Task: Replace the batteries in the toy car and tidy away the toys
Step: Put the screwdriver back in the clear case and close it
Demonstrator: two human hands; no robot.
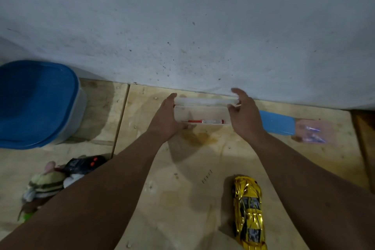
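**A:** ok so fingers [236,92]: both sets look straight-ish, cupping the ends of the clear box [203,112]. Left hand [165,117] lies flat on its left end; right hand [242,111] curves round the right end, thumb at the wall. Can't tell if it's truly gripped.

**B:** and the red screwdriver [205,121]?

**A:** loose inside the box, front edge. Gold toy car [248,212] sits well nearer than the box, on the wooden worktop [182,199].

**B:** I'd guess a tilted lift could tip the screwdriver out.

Dim, bluish light, soft shadows under forearms (wide-angle bending at edges), slight blur.
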